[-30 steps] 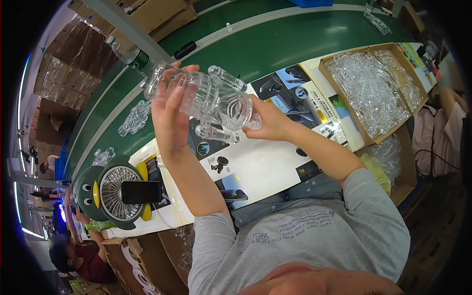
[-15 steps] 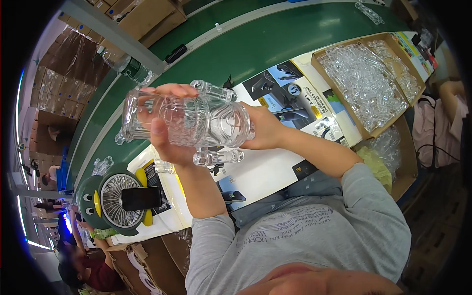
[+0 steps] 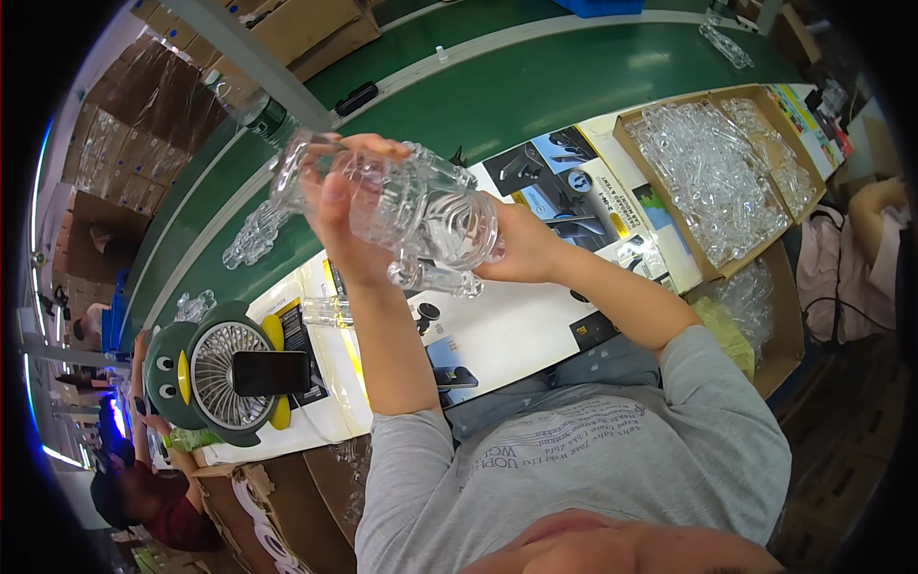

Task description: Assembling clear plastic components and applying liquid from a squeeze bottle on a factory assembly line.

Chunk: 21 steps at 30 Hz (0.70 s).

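A large clear plastic figure (image 3: pixel 435 215), hollow-looking and with an arm-like part on each side, is held tilted above the table. My left hand (image 3: pixel 349 215) wraps round its narrower left end, fingers over the top and thumb in front. My right hand (image 3: pixel 524 241) grips the wide, round end from the right; its fingers are partly hidden behind the clear plastic. Below my left wrist, a small clear plastic piece (image 3: pixel 327 311) lies on the white table. On the green surface beyond my left hand rests another clear piece (image 3: pixel 253 237).
A penguin-shaped fan (image 3: pixel 229 368) with a black phone (image 3: pixel 271 373) in front stands at left. At right, a cardboard tray (image 3: pixel 712 263) holds many clear parts. A bottle (image 3: pixel 263 120) and a black object (image 3: pixel 357 99) lie along the green belt (image 3: pixel 497 91). Another person (image 3: pixel 172 507) sits at lower left.
The figure has turned in my hands, its left end swinging up and away. My left hand has risen slightly with it. The clear piece on the green surface now shows more fully.
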{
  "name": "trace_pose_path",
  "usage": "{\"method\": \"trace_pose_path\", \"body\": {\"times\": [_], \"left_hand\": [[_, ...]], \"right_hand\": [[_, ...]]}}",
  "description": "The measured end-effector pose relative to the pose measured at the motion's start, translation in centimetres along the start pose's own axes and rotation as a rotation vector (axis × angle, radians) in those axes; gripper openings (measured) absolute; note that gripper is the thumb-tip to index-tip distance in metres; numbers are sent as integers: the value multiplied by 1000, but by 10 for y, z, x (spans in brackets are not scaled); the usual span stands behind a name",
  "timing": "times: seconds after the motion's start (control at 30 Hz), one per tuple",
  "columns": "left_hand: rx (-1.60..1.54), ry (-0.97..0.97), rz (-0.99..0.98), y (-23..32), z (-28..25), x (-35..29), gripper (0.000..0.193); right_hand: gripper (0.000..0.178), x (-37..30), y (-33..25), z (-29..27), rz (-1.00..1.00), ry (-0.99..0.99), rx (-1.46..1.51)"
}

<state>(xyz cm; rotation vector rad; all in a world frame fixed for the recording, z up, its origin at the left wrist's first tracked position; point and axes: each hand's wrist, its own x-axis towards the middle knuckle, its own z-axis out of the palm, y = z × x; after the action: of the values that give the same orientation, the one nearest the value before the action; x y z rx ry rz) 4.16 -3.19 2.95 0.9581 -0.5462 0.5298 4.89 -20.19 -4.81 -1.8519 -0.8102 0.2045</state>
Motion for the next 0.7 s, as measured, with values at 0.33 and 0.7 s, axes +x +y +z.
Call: {"method": "trace_pose_path", "body": {"times": [0.33,0.7], "left_hand": [[455,26,26,41,1,8,62],[179,525,289,69,-35,10,28]], "right_hand": [[58,39,17,-65,-110,478,-375],[47,137,115,-195,236,177,-1217]]}}
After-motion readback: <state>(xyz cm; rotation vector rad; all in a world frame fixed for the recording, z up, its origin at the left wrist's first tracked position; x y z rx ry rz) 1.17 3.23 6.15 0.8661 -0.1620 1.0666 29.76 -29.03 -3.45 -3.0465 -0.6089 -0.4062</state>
